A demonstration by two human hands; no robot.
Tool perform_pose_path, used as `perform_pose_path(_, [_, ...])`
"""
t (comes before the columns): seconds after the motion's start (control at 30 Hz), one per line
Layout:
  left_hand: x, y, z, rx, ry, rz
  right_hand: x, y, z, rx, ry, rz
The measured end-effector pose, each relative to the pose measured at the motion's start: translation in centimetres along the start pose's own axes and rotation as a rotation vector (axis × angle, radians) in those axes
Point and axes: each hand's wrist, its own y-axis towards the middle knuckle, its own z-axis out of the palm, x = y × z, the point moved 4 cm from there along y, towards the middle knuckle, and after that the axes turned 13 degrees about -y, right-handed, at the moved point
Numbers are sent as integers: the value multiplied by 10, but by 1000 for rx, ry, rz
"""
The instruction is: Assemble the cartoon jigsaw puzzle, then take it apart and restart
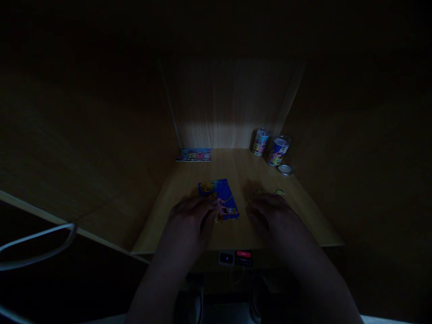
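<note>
A blue cartoon-printed jigsaw puzzle (219, 199) lies on the light wooden desk (232, 166), near the front. My left hand (189, 218) is over its lower left edge, with the fingers touching it. The dim light hides whether those fingers grip a piece. My right hand (270, 216) rests on the desk just right of the puzzle, holding nothing I can see. Beyond its fingers lie two small puzzle pieces (258, 191) (278, 192), a little apart from each other.
A printed cartoon picture card (193, 155) lies against the back wall. Two cartoon-printed cans (260, 141) (278, 150) stand at the back right, with a round metal lid (285, 169) beside them. Wooden walls flank the desk. A power socket panel (235, 258) sits below the front edge.
</note>
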Motion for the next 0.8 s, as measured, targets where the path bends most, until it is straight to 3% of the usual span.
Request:
perform_pose_path(0.2, [1,-3,-5,8,78,-40,-1,-5,7,-40,-107,62])
perform_pose_path(0.37, [-2,-6,5,65,67,-8,4,-2,5,-76,-105,100])
perform_pose_path(0.6, [3,-8,9,22,22,1,28,4,8,-92,53,-104])
perform_pose_path(0.8, [10,-15,-6,206,-53,40,32,4,7,14,106,-174])
